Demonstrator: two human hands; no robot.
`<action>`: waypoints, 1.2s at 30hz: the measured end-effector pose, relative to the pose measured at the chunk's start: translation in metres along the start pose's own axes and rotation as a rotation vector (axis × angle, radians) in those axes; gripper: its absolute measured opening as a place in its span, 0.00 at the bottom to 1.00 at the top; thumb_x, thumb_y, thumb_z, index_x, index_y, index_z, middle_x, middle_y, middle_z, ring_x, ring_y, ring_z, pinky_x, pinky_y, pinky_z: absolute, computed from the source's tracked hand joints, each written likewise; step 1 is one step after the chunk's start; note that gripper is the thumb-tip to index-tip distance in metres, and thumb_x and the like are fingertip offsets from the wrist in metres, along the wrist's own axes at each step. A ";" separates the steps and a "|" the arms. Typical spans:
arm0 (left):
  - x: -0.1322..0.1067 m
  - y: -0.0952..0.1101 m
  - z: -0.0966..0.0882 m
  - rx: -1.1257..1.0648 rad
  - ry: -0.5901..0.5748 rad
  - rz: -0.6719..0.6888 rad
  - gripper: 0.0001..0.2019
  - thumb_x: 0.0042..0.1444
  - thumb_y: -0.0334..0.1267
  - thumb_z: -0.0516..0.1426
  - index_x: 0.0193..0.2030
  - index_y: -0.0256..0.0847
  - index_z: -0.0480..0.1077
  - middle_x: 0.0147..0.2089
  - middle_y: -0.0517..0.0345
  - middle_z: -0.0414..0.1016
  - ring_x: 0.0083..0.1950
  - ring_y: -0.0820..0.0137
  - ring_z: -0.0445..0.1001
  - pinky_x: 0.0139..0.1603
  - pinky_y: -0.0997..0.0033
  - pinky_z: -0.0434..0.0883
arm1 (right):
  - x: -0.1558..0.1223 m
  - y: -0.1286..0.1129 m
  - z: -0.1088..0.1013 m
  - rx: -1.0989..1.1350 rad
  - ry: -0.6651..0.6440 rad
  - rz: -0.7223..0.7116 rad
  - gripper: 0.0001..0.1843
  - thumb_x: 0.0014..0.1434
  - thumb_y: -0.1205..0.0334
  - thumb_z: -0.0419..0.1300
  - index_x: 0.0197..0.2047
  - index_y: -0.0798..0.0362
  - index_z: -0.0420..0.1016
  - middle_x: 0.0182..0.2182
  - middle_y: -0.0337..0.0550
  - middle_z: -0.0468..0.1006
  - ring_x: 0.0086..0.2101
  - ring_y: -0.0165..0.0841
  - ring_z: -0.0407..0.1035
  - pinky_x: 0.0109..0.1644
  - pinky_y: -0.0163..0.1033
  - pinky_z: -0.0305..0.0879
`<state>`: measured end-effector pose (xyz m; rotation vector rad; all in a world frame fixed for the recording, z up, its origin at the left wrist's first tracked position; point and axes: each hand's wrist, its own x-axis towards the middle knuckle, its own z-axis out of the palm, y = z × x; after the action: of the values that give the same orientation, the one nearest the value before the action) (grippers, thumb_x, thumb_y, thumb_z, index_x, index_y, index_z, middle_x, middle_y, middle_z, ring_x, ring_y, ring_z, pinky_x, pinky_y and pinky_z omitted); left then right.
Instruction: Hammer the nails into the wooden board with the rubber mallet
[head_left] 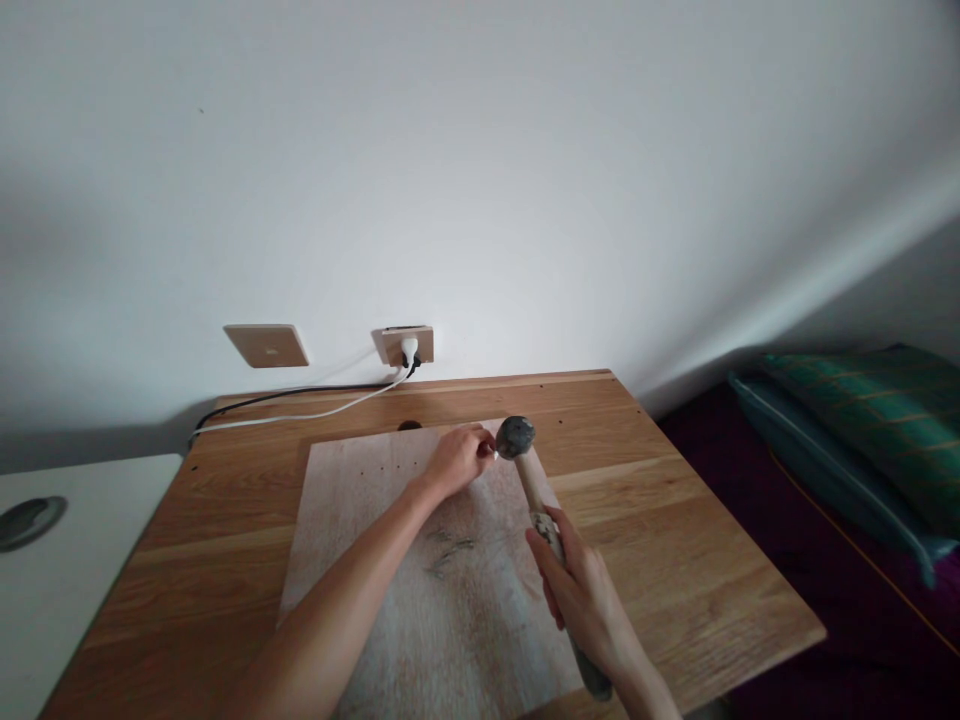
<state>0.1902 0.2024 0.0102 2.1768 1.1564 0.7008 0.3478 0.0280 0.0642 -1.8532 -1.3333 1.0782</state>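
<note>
My right hand (576,580) is wrapped round the wooden handle of a hammer (517,438), whose dark rounded head is raised close to my left hand. A pale wrap covers part of the handle near my grip. My left hand (461,458) is closed in a pinch near the far edge of a worn, whitish board (450,610). A tiny pale tip shows at its fingertips, too small to name. Several small dark spots run in a row on the board left of that hand; whether they are nails or holes I cannot tell.
The board lies on a wooden tabletop (675,540) against a white wall. Behind it, a wall socket (420,346) has a white plug, with a white and a black cable running left. A white surface (82,560) stands left, green pillows (862,430) right.
</note>
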 end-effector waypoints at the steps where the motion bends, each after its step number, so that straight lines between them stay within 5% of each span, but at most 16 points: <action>1: 0.000 0.000 0.000 -0.001 0.004 -0.003 0.09 0.55 0.25 0.60 0.36 0.41 0.80 0.37 0.55 0.81 0.38 0.66 0.78 0.45 0.71 0.71 | 0.000 -0.001 0.000 0.009 0.013 -0.001 0.30 0.65 0.35 0.50 0.55 0.52 0.68 0.13 0.23 0.63 0.12 0.30 0.60 0.15 0.31 0.55; 36: 0.000 -0.004 0.005 -0.015 0.066 -0.007 0.06 0.55 0.28 0.62 0.37 0.40 0.80 0.38 0.54 0.81 0.38 0.66 0.77 0.43 0.71 0.71 | 0.001 0.002 -0.001 0.049 0.028 0.010 0.32 0.65 0.36 0.51 0.57 0.55 0.68 0.11 0.23 0.62 0.12 0.29 0.58 0.16 0.30 0.54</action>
<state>0.1915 0.2030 0.0044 2.1501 1.1881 0.7814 0.3502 0.0282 0.0625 -1.8344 -1.2717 1.0773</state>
